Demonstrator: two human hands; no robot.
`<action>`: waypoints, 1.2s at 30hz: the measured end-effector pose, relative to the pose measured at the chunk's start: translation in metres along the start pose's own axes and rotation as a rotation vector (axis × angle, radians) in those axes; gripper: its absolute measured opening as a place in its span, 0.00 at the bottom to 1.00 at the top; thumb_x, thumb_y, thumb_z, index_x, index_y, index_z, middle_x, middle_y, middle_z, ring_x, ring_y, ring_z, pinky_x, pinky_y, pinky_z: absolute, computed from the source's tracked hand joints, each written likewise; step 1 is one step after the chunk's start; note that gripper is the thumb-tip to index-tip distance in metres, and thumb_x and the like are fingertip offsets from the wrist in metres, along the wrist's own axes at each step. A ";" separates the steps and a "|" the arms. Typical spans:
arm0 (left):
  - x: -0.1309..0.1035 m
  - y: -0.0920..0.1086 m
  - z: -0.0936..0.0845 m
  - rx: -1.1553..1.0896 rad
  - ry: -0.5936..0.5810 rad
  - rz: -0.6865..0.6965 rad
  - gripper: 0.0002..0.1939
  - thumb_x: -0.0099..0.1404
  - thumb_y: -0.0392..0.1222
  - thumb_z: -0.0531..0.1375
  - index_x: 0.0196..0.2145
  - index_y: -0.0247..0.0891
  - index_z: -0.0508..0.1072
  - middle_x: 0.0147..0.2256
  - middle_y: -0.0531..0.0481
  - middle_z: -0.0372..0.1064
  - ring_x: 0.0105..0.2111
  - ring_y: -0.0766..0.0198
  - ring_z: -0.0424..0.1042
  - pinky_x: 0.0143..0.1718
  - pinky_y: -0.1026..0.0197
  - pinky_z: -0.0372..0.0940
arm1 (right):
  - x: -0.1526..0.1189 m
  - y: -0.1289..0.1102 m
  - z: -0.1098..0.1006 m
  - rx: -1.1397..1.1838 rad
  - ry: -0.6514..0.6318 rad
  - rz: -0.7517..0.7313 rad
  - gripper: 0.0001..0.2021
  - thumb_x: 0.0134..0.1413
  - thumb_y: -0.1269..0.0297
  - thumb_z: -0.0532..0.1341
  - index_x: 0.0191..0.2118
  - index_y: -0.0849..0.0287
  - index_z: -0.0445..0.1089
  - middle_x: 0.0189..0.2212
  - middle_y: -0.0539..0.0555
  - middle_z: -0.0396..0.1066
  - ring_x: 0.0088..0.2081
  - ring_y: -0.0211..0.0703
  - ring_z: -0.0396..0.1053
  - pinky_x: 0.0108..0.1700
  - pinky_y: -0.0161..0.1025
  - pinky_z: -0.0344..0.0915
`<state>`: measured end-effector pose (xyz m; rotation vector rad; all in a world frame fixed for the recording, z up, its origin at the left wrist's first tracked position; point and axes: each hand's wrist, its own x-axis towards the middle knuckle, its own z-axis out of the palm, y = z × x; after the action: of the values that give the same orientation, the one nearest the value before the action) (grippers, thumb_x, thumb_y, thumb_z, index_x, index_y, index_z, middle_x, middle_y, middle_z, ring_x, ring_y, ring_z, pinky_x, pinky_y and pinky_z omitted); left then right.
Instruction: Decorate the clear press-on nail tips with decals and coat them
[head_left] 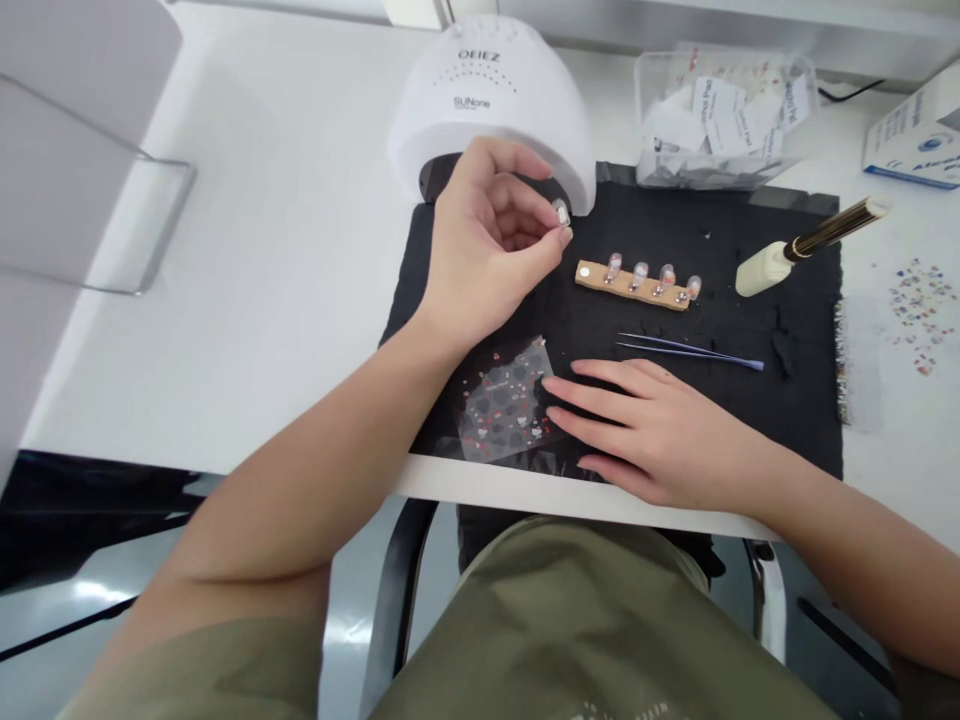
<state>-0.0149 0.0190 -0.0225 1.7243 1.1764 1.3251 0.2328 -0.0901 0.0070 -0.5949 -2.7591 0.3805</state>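
Observation:
In front of the white nail lamp [495, 85], my left hand [487, 240] pinches a small clear nail tip [561, 212] between thumb and finger. My right hand [649, 435] rests on the black mat [585, 335] with its fingers spread, holding nothing, beside a clear sticker sheet [506, 400] with red and white motifs. Above it lie blue tweezers [690, 350]. A wooden strip [630, 287] farther up carries several decorated nail tips on small metal stands. To its right a cream bottle [763, 270] with a long dark and gold cap leans over at a tilt.
At the back, a clear bin [724, 170] holds alcohol pad packets. A white box [915, 135] stands at the far right. Loose gems [922, 310] are scattered near a clear case [861, 365]. A metal wire frame [169, 230] is on the left.

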 end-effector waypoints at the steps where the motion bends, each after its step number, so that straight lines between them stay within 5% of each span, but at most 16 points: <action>1: -0.001 0.003 0.000 0.002 0.001 -0.004 0.21 0.69 0.49 0.75 0.52 0.48 0.71 0.38 0.53 0.81 0.41 0.55 0.85 0.51 0.46 0.83 | 0.000 0.000 0.001 0.025 -0.012 0.002 0.19 0.78 0.61 0.61 0.65 0.63 0.80 0.66 0.64 0.82 0.67 0.60 0.79 0.61 0.59 0.82; 5: -0.003 0.011 0.001 0.027 -0.037 -0.031 0.19 0.71 0.49 0.73 0.52 0.47 0.70 0.40 0.52 0.81 0.44 0.54 0.85 0.54 0.45 0.83 | -0.002 0.000 0.001 0.089 0.065 0.020 0.18 0.76 0.64 0.61 0.63 0.64 0.81 0.56 0.63 0.88 0.59 0.56 0.83 0.59 0.55 0.82; 10: -0.003 0.010 0.003 0.004 -0.078 -0.033 0.20 0.70 0.52 0.73 0.52 0.47 0.70 0.41 0.51 0.81 0.43 0.55 0.83 0.54 0.42 0.83 | -0.001 -0.001 0.010 0.069 -0.022 -0.032 0.23 0.78 0.58 0.61 0.68 0.63 0.77 0.71 0.62 0.78 0.74 0.64 0.74 0.75 0.69 0.73; 14: -0.004 0.011 0.005 -0.015 -0.095 -0.019 0.22 0.70 0.54 0.74 0.51 0.47 0.70 0.40 0.51 0.80 0.41 0.56 0.82 0.53 0.44 0.83 | -0.003 -0.001 0.013 0.079 0.075 -0.065 0.16 0.77 0.61 0.61 0.58 0.63 0.83 0.57 0.61 0.88 0.62 0.54 0.84 0.77 0.61 0.73; 16: -0.005 0.012 0.005 -0.033 -0.120 -0.008 0.22 0.71 0.55 0.75 0.51 0.46 0.70 0.40 0.52 0.80 0.41 0.57 0.82 0.51 0.45 0.82 | -0.004 -0.001 0.014 0.051 0.104 -0.063 0.17 0.76 0.64 0.62 0.61 0.64 0.81 0.61 0.63 0.86 0.65 0.52 0.83 0.75 0.55 0.75; 19: -0.006 0.015 0.006 -0.046 -0.176 0.020 0.22 0.72 0.57 0.74 0.51 0.45 0.70 0.41 0.51 0.80 0.41 0.57 0.82 0.50 0.45 0.82 | -0.005 0.000 0.015 0.012 0.052 -0.025 0.23 0.77 0.62 0.62 0.69 0.68 0.75 0.73 0.69 0.75 0.75 0.59 0.74 0.76 0.58 0.74; 24: -0.008 0.025 0.008 -0.053 -0.221 0.008 0.26 0.69 0.63 0.75 0.49 0.47 0.71 0.38 0.52 0.79 0.39 0.57 0.81 0.47 0.46 0.83 | -0.009 0.005 0.012 0.041 -0.004 -0.037 0.30 0.78 0.51 0.63 0.71 0.72 0.72 0.67 0.72 0.80 0.73 0.60 0.77 0.80 0.63 0.69; 29: -0.009 0.033 0.012 -0.051 -0.239 0.004 0.26 0.67 0.65 0.75 0.49 0.48 0.71 0.37 0.52 0.79 0.37 0.56 0.80 0.47 0.43 0.83 | -0.012 0.007 0.012 0.020 0.021 0.005 0.40 0.78 0.40 0.60 0.76 0.71 0.65 0.77 0.75 0.67 0.81 0.65 0.65 0.82 0.65 0.66; 36: -0.010 0.028 0.015 -0.021 -0.207 0.065 0.21 0.70 0.59 0.74 0.49 0.50 0.73 0.37 0.53 0.78 0.39 0.55 0.81 0.48 0.42 0.81 | -0.014 0.014 0.015 0.108 -0.095 0.086 0.42 0.76 0.45 0.65 0.81 0.70 0.57 0.80 0.78 0.62 0.83 0.63 0.60 0.83 0.66 0.63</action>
<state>0.0060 -0.0002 -0.0049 1.8482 0.9940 1.1598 0.2455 -0.0865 -0.0144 -0.6867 -2.7867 0.5883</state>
